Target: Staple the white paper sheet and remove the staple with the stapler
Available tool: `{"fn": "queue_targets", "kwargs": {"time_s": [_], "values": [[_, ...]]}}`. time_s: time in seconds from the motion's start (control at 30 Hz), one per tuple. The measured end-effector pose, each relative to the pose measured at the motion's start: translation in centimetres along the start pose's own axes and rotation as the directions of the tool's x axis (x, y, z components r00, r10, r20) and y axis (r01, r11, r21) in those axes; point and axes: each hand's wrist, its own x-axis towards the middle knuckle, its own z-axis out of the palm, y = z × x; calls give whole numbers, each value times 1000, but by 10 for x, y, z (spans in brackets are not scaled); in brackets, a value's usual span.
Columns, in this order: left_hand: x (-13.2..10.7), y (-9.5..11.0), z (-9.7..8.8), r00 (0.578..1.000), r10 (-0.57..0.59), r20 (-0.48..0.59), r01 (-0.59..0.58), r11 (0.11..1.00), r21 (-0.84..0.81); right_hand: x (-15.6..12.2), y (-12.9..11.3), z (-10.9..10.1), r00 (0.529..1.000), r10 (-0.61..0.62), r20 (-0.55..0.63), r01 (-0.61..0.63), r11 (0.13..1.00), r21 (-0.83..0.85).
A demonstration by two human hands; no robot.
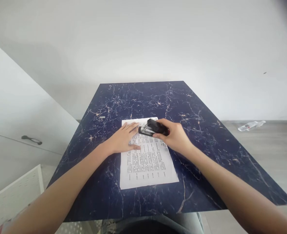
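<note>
A printed sheet of paper [147, 162], perhaps more than one layer, lies on the dark blue marbled table [138, 100]. Flat on its upper left part rests my left hand [124, 139], fingers spread. My right hand [176, 135] grips a black stapler [149, 128] by its rear end, over the upper part of the page. The stapler's front points left, close to my left fingertips. Its black top arm looks raised from the base, with a metal part between them. Whether the base touches the paper I cannot tell.
A small pale strip [102, 117] lies on the table to the left. On the floor at right is a clear plastic wrapper or bottle [251, 125]. A white cabinet with a dark handle [31, 140] stands at left, and a wall rises behind the table.
</note>
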Motion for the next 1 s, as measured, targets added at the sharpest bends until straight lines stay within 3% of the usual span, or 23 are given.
{"fn": "queue_targets", "kwargs": {"time_s": [0.17,0.3,0.43,0.53,0.6,0.67,0.7,0.77,0.87,1.0], "values": [[5,5,-2,1000,-18,-9,17,997,-70,-7,-9,33,985,-127,114,124,992,33],[5,10,-11,998,-56,19,57,992,-117,-2,-4,45,981,-121,152,115,992,53],[4,4,-22,997,-47,58,63,947,-316,7,4,37,976,-141,168,114,980,160],[4,0,-26,989,-146,-22,100,769,-632,12,12,18,986,-31,161,-5,976,216],[5,3,-24,927,-331,-178,38,554,-832,12,18,4,964,88,250,-159,946,284],[7,10,-19,794,-517,-319,-128,370,-920,11,23,-7,903,149,404,-314,870,380],[8,14,-16,732,-583,-353,-203,308,-930,9,25,-9,869,156,470,-376,824,423],[10,19,-9,669,-657,-348,-273,219,-937,7,29,-10,820,146,554,-457,749,480],[13,20,0,664,-684,-301,-270,156,-950,6,33,-4,784,167,598,-533,676,509],[17,16,2,685,-665,-298,-273,145,-951,6,40,5,762,224,607,-601,593,536]]}}
